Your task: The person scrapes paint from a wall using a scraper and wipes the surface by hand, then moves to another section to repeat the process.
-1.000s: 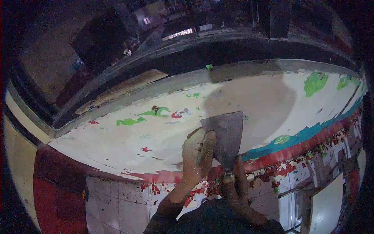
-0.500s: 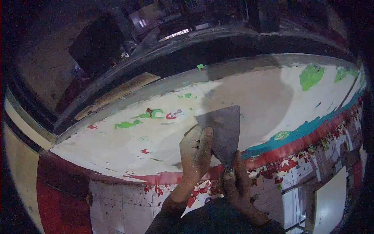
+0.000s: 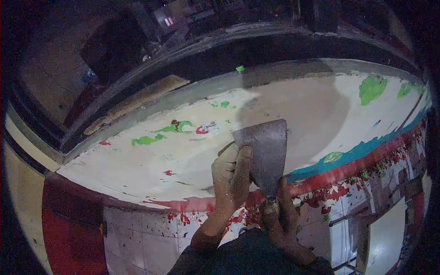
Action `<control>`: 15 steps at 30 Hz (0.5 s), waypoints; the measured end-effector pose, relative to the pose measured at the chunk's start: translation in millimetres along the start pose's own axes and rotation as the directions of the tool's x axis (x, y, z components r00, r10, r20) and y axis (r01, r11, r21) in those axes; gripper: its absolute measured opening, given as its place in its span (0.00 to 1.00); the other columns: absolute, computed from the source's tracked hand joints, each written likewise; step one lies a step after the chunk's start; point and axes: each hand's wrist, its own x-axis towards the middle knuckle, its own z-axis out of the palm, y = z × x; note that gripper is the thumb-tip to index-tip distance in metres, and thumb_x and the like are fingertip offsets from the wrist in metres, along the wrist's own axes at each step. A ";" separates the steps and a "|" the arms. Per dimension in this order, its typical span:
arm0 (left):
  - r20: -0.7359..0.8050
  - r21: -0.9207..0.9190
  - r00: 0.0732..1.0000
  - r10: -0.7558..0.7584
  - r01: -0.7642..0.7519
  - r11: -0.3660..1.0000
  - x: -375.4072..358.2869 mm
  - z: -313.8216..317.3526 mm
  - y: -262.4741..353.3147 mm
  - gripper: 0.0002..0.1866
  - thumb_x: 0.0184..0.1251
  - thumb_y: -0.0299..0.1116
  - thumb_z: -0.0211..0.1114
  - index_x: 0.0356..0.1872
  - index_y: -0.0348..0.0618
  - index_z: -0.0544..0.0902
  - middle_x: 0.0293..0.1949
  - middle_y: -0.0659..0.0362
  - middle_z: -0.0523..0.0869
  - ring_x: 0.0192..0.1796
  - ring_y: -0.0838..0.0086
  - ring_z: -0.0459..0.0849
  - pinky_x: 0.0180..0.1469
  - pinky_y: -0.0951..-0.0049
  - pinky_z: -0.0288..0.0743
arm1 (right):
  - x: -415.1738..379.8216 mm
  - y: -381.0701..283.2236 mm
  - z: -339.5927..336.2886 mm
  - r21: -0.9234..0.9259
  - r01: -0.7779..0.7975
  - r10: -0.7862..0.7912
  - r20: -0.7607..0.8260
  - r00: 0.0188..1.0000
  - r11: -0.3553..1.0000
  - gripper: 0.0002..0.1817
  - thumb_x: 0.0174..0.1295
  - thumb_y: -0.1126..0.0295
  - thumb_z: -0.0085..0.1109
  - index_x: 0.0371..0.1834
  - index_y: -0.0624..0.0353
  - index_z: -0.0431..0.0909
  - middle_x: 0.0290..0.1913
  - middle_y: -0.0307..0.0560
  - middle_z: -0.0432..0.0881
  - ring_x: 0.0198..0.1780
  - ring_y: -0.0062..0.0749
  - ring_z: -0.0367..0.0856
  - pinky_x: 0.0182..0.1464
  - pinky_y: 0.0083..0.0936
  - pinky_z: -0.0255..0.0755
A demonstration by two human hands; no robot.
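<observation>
Head view: grips scraper [image 3: 268, 153] lengthwise toward 12 o'clock in right hand [image 3: 276, 225]; curls left hand [image 3: 231, 178] at 9 o'clock, with unclear grip.

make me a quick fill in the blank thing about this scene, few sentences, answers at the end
1. The right hand grips the scraper by its ____.
2. The left hand is at the left edge of the scraper's broad, flat ____.
3. The paint band along the lower edge of the white surface is ____.
4. The large patch near its upper right is ____.

Missing words: handle; blade; red; green
</observation>
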 end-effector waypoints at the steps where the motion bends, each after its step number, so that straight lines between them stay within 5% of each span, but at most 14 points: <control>1: -0.009 -0.011 1.000 -0.013 0.013 1.000 -0.2 0.4 -5.2 0.18 0.66 0.42 0.48 0.27 0.37 0.74 0.15 0.65 0.70 0.18 0.83 0.65 0.19 0.79 0.60 | -1.3 -2.5 0.4 0.009 -0.017 0.017 0.005 1.000 1.000 0.29 0.62 0.72 0.44 0.65 0.66 0.47 0.26 0.39 0.69 0.23 0.17 0.64 0.23 0.15 0.60; 5: 0.009 -0.134 0.996 -0.091 0.091 0.987 1.2 1.3 5.0 0.17 0.65 0.42 0.49 0.27 0.36 0.74 0.15 0.64 0.70 0.18 0.83 0.65 0.19 0.79 0.60 | 0.6 0.1 1.3 -0.157 0.082 -0.085 -0.015 0.996 0.984 0.28 0.62 0.72 0.44 0.64 0.69 0.47 0.30 0.42 0.70 0.26 0.19 0.66 0.26 0.17 0.63; 8: -0.007 0.020 1.000 0.003 -0.003 1.000 -0.1 -0.6 -0.2 0.16 0.65 0.41 0.49 0.27 0.36 0.74 0.15 0.63 0.70 0.18 0.82 0.66 0.19 0.78 0.60 | -1.0 -3.2 1.8 -0.083 0.129 -0.130 0.000 0.992 0.988 0.28 0.62 0.72 0.43 0.63 0.71 0.47 0.36 0.47 0.72 0.28 0.22 0.67 0.29 0.20 0.66; 11: -0.029 0.076 0.996 0.085 -0.083 0.994 4.2 -0.4 5.0 0.17 0.64 0.41 0.49 0.27 0.36 0.74 0.16 0.63 0.70 0.19 0.82 0.67 0.20 0.78 0.61 | 2.4 -9.1 2.8 -0.198 0.084 -0.086 -0.004 0.996 0.977 0.28 0.62 0.73 0.43 0.64 0.70 0.47 0.38 0.48 0.72 0.28 0.20 0.68 0.29 0.19 0.66; 15: -0.004 0.038 0.999 0.050 -0.050 0.998 3.8 -3.0 -5.2 0.16 0.64 0.41 0.50 0.27 0.36 0.73 0.17 0.62 0.70 0.20 0.82 0.67 0.21 0.78 0.61 | 3.9 -12.5 7.1 -0.187 0.134 -0.141 -0.022 0.990 0.973 0.29 0.62 0.73 0.41 0.64 0.70 0.44 0.36 0.47 0.72 0.27 0.19 0.67 0.27 0.16 0.64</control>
